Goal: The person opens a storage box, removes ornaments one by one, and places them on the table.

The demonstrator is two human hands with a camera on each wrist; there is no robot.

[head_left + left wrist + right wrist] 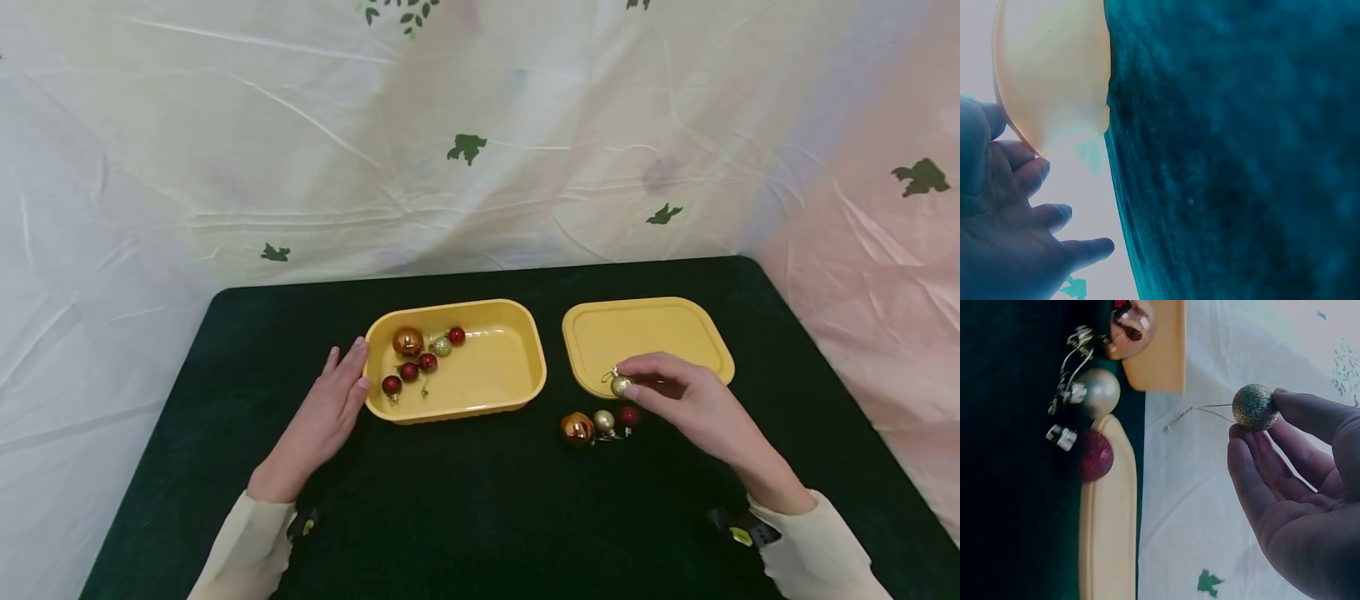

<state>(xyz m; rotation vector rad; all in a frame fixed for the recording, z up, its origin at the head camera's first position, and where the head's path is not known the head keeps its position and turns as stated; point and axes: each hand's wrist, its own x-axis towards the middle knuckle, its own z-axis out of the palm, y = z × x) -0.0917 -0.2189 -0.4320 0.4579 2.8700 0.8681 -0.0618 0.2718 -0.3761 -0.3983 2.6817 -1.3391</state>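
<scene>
Between thumb and fingertips, my right hand [693,400] pinches a small gold glitter bauble [1254,407] with a string loop hanging off it. It is over the front edge of the yellow lid [645,333]. Just in front of the lid lie a copper bauble [577,428], a pale pearly bauble [603,421] and a dark red bauble [629,416]. My left hand [327,412] rests with extended fingers against the left end of the yellow box [487,408]. Inside that box sit a larger copper bauble [408,342], a gold glitter bauble [442,346] and several dark red baubles [392,385].
A dark green cloth [465,517] covers the table under everything. Behind it hangs a pale curtain [525,167] with green leaf prints. The box stands left of the lid, with a strip of cloth between them.
</scene>
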